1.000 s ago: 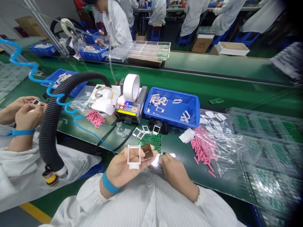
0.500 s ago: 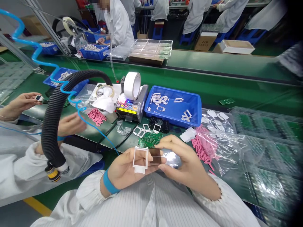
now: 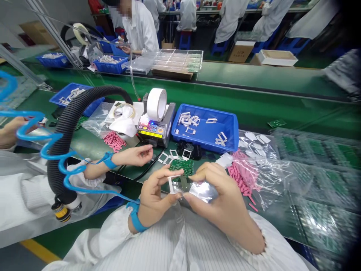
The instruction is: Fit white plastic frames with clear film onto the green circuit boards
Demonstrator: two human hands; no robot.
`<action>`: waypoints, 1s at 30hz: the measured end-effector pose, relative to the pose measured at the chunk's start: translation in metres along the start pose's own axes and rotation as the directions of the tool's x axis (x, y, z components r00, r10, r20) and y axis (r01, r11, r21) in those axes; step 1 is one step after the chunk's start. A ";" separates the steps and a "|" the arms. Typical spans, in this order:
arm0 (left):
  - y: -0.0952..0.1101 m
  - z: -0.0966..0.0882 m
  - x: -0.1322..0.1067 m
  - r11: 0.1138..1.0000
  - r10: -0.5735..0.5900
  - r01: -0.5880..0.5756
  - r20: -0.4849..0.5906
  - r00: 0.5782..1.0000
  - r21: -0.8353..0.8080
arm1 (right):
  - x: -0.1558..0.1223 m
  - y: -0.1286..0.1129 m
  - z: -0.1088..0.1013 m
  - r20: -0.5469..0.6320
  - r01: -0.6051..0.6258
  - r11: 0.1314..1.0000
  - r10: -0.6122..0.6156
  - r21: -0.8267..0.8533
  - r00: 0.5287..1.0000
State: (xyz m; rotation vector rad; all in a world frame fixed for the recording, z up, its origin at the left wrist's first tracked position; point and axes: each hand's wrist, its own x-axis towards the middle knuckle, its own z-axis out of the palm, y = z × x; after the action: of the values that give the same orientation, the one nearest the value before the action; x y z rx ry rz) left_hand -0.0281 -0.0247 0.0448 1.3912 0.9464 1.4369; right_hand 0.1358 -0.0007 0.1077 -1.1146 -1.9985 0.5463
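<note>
Okay, here's what's going on at this electronics bench. The left hand [image 3: 153, 199] is pinching a small white plastic rectangular frame [image 3: 170, 185] between thumb and fingertips, with the fingers clenched in a tight grip. The right hand [image 3: 222, 199] is wrapping its curled fingers [image 3: 210, 176] around a shiny silver foil sheet [image 3: 201, 191], gripping it from the 3 o'clock side. The frame is sitting right up against the foil, and both are being held low in the middle of the view, just above a white striped smock [image 3: 180, 244].

At 12 o'clock, a green circuit board strip [image 3: 182, 166] and a few loose white frames [image 3: 174, 153] are lying on the green bench mat [image 3: 93, 145]. Past them, a bright blue plastic tray [image 3: 204, 128] is holding a pile of more frames, and a grey tape dispenser [image 3: 153, 130] is carrying a fat white tape roll [image 3: 156, 104].

Over at 2 o'clock, pink foam strips [image 3: 239, 175] are spilling across clear plastic bags [image 3: 316, 169]. At 10 o'clock, a co-worker's hand [image 3: 138, 155] is reaching in with relaxed, slightly curled fingers, though I can't tell if it's holding anything. A black corrugated hose [image 3: 63, 150] is arching up beside that arm.
</note>
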 end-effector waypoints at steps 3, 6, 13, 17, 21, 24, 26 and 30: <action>0.002 0.001 0.001 0.996 0.077 -0.076 -0.005 0.997 0.043 | -0.001 0.000 0.003 -0.021 0.040 0.998 -0.041 -0.044 0.999; 0.001 0.002 0.000 0.993 0.100 -0.098 -0.022 0.995 0.060 | -0.002 -0.002 0.003 -0.026 0.068 0.996 -0.070 -0.061 0.997; -0.001 0.001 -0.005 0.989 0.133 -0.130 -0.039 0.990 0.074 | -0.001 -0.006 0.005 -0.024 0.092 0.995 -0.093 -0.028 0.995; 0.002 0.001 -0.005 0.988 0.139 -0.135 -0.054 0.989 0.076 | -0.001 -0.006 0.006 -0.024 0.105 0.994 -0.105 -0.011 0.994; 0.007 0.003 -0.004 0.990 0.139 -0.135 -0.097 0.985 0.048 | -0.001 -0.006 0.005 -0.022 0.104 0.994 -0.104 0.028 0.994; 0.010 0.000 -0.001 0.989 -0.034 0.016 -0.123 0.992 -0.145 | -0.001 -0.003 0.002 -0.015 0.073 0.991 -0.072 0.108 0.997; 0.012 -0.005 0.003 0.908 -0.236 0.202 -0.050 0.970 -0.366 | -0.001 0.001 -0.001 -0.037 0.082 0.991 -0.079 0.107 0.996; 0.018 -0.014 0.012 0.539 -0.409 0.537 0.356 0.840 -0.649 | 0.000 0.009 -0.005 -0.101 0.173 0.979 -0.184 -0.105 0.978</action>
State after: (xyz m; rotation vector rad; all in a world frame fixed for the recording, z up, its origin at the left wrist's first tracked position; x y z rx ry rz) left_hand -0.0434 -0.0181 0.0650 0.5500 0.4708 1.0542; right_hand 0.1448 0.0041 0.1047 -0.9864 -2.0205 0.2924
